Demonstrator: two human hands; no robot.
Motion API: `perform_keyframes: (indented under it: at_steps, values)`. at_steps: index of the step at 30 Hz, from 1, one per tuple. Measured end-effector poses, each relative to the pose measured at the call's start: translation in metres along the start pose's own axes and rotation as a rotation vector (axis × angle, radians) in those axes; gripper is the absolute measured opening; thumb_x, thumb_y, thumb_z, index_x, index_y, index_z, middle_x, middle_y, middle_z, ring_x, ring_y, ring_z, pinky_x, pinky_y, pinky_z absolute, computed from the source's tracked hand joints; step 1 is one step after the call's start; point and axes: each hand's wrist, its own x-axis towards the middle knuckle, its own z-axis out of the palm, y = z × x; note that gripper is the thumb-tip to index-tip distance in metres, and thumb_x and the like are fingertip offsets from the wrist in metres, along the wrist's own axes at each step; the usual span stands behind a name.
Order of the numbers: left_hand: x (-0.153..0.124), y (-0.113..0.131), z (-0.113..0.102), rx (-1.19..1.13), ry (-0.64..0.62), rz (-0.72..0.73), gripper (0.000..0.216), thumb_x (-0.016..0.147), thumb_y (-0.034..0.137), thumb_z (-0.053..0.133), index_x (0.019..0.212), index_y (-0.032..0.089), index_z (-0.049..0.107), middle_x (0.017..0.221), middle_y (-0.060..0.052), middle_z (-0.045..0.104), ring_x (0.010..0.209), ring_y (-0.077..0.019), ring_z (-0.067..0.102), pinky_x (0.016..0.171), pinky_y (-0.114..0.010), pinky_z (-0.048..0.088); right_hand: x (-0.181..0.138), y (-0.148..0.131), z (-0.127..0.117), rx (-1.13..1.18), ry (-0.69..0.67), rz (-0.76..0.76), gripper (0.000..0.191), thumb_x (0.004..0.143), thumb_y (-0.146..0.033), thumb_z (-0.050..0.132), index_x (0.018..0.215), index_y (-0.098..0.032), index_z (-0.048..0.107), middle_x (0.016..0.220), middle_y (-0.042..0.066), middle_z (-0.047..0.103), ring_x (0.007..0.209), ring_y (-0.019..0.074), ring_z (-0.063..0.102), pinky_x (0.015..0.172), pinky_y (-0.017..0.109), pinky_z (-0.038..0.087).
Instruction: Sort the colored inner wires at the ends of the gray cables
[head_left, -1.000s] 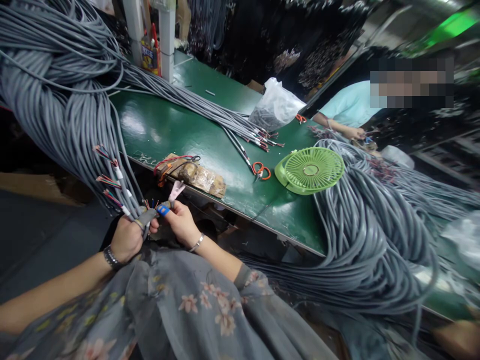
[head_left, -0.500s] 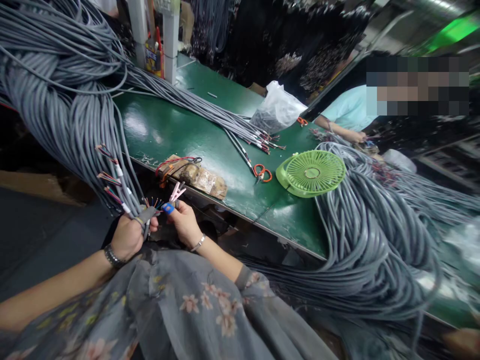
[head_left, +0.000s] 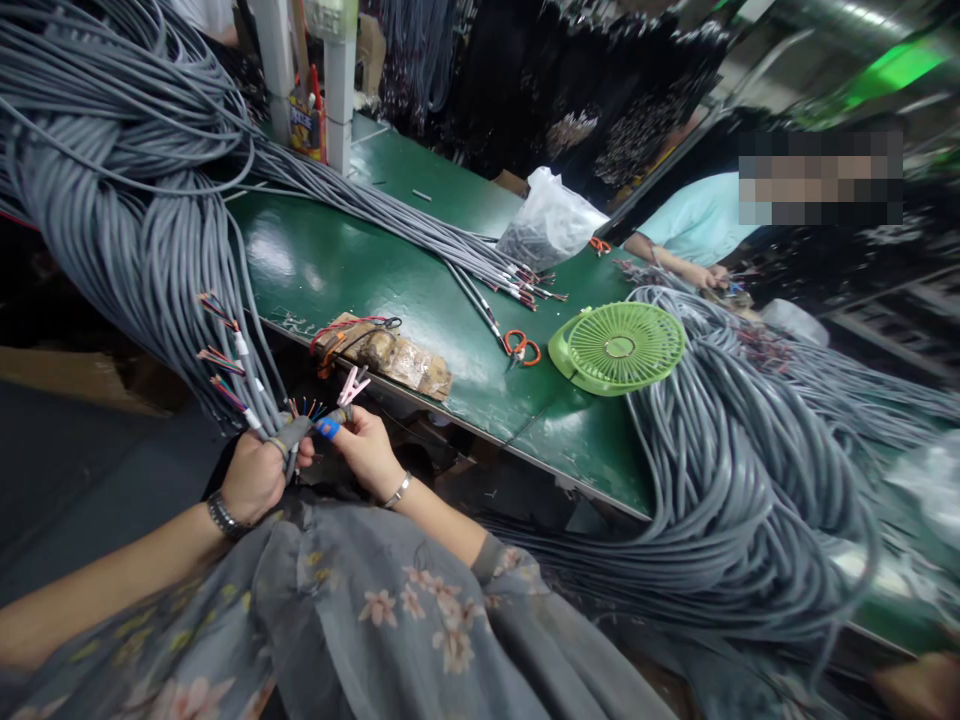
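In the head view my left hand [head_left: 255, 472] is closed around a grey cable [head_left: 290, 468], with a grey wrap on a finger. Thin coloured wires [head_left: 304, 408] fan out from the cable's end between my two hands. My right hand [head_left: 371, 452], blue tape on its thumb, is pinched at these wires; its fingertips partly hide what it grips. Just above the right fingers is a pink clip [head_left: 352, 385]; I cannot tell whether the hand touches it. Left of my hands, cable ends with white sleeves and bared wires [head_left: 240, 345] hang from a large grey bundle [head_left: 180, 250].
The green table [head_left: 300, 260] holds a taped board [head_left: 401, 360], orange-handled scissors [head_left: 519, 348], a green fan [head_left: 622, 348], a plastic bag [head_left: 551, 220] and laid-out cables [head_left: 390, 210]. A large cable coil [head_left: 735, 480] hangs over the edge at right. A co-worker [head_left: 705, 215] handles wires beyond.
My right hand has shifted very slightly at the wires, its taped thumb a little lower and further left. My left hand keeps its grip on the cable. The view has tilted slightly.
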Motion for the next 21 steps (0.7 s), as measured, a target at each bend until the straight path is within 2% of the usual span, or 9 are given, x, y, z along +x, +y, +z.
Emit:
perform_keyframes:
  at_steps: [11, 15, 18, 21]
  values:
    - [0.0, 0.001, 0.002, 0.005, -0.023, 0.012, 0.036, 0.044, 0.042, 0.09, 0.057, 0.017, 0.066, 0.043, 0.003, 0.061, 0.042, -0.0082, 0.051, 0.043, -0.019, 0.042, -0.012, 0.004, -0.003, 0.047, -0.001, 0.001, 0.048, 0.053, -0.057, 0.088, 0.066, -0.02, 0.059, 0.059, -0.005, 0.056, 0.055, 0.0104, 0.048, 0.056, 0.026, 0.044]
    - [-0.002, 0.006, 0.002, 0.01, -0.044, 0.02, 0.03, 0.046, 0.037, 0.087, 0.055, 0.017, 0.066, 0.043, 0.003, 0.059, 0.042, -0.008, 0.049, 0.042, -0.02, 0.04, -0.012, 0.009, -0.01, 0.059, -0.1, 0.027, 0.044, 0.056, -0.052, 0.09, 0.067, -0.019, 0.062, 0.059, -0.005, 0.057, 0.055, 0.0094, 0.047, 0.056, 0.025, 0.042]
    - [-0.005, 0.012, 0.001, 0.013, -0.097, 0.019, 0.026, 0.048, 0.035, 0.084, 0.052, 0.019, 0.065, 0.042, 0.003, 0.057, 0.04, -0.008, 0.047, 0.04, -0.02, 0.037, -0.006, 0.014, -0.019, 0.164, -0.127, 0.038, 0.044, 0.063, -0.056, 0.087, 0.07, -0.019, 0.064, 0.058, -0.005, 0.057, 0.053, 0.0091, 0.046, 0.057, 0.025, 0.044]
    - [-0.006, 0.017, 0.002, 0.038, -0.19, -0.001, 0.025, 0.048, 0.035, 0.083, 0.049, 0.02, 0.063, 0.04, 0.003, 0.055, 0.039, -0.0082, 0.044, 0.037, -0.02, 0.033, 0.007, 0.011, -0.026, 0.295, -0.02, 0.083, 0.046, 0.078, -0.065, 0.073, 0.076, -0.019, 0.066, 0.062, -0.003, 0.058, 0.052, 0.0095, 0.046, 0.056, 0.025, 0.046]
